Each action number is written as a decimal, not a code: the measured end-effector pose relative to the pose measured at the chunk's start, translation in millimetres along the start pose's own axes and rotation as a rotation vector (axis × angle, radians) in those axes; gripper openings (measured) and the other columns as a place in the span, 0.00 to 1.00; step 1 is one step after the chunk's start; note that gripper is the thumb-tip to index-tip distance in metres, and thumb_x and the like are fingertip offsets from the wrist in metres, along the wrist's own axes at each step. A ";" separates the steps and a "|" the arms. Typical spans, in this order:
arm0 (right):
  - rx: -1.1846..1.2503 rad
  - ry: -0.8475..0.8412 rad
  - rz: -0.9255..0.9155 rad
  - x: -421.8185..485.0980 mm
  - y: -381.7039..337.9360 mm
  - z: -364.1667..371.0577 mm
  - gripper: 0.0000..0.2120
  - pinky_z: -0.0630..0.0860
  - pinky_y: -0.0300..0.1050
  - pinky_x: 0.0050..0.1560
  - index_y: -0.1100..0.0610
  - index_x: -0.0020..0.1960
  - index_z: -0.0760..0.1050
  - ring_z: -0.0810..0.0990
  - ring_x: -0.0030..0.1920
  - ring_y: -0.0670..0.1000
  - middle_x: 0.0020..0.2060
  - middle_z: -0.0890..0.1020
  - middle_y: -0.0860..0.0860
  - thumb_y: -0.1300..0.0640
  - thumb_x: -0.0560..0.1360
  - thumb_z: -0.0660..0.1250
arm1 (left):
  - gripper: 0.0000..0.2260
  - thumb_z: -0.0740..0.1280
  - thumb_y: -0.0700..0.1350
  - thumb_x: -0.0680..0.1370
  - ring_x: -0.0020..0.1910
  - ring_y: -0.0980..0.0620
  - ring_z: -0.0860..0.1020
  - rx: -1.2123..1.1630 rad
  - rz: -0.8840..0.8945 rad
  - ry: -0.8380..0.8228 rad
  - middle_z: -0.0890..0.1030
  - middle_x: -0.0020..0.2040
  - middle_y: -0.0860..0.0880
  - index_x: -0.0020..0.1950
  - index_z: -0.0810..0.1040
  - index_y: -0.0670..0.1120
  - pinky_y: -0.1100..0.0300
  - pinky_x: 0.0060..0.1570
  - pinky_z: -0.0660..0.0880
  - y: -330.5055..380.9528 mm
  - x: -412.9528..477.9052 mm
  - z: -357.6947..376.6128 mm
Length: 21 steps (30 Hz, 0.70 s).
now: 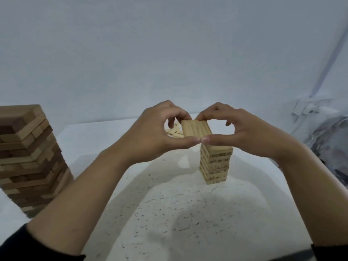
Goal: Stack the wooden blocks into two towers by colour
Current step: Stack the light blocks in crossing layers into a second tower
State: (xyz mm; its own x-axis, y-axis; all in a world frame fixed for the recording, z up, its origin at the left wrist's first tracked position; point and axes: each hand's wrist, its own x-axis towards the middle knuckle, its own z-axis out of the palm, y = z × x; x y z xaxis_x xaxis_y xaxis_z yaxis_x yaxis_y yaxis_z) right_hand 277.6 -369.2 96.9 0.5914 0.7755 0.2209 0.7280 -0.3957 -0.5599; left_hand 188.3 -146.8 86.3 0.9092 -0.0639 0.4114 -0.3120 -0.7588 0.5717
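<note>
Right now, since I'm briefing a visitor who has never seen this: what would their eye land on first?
First, the left hand and right hand at centre, together pinching a flat row of pale blocks over the pale tower. Next, the larger brown tower at the far left edge. A few loose pale blocks lie behind the hands.

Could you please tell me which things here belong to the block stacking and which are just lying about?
Part of the job: row of pale blocks held by left hand and right hand; pale tower; brown tower; loose pale blocks.
Lying about: crumpled sheet; white fitting by the wall.
</note>
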 end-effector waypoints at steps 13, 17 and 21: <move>0.024 -0.111 0.077 -10.0 64.2 -22.1 0.21 0.67 0.41 0.60 0.36 0.63 0.77 0.72 0.64 0.37 0.61 0.76 0.33 0.38 0.70 0.71 | 0.22 0.76 0.67 0.65 0.48 0.70 0.71 0.018 -0.102 -0.010 0.77 0.48 0.61 0.54 0.82 0.59 0.73 0.40 0.64 14.0 27.9 58.2; 0.033 -0.135 0.073 -9.5 68.4 -20.1 0.22 0.67 0.40 0.60 0.35 0.63 0.77 0.72 0.63 0.36 0.60 0.75 0.31 0.36 0.69 0.70 | 0.24 0.75 0.69 0.63 0.48 0.70 0.71 0.034 -0.122 -0.002 0.76 0.47 0.61 0.53 0.83 0.59 0.77 0.42 0.64 15.3 24.4 61.6; 0.038 -0.135 0.060 -7.5 70.0 -18.3 0.23 0.67 0.40 0.59 0.35 0.62 0.77 0.72 0.63 0.36 0.59 0.76 0.31 0.36 0.68 0.70 | 0.24 0.76 0.69 0.64 0.48 0.71 0.71 0.046 -0.135 0.003 0.77 0.47 0.61 0.54 0.83 0.59 0.77 0.41 0.64 13.9 23.4 62.1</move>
State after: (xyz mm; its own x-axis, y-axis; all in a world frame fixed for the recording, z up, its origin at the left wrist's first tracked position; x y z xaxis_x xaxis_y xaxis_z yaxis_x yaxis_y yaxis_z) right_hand 330.4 -411.7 70.7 0.5792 0.8114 0.0783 0.6778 -0.4260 -0.5993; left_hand 222.4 -199.2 59.8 0.9412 0.0425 0.3351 -0.1740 -0.7893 0.5888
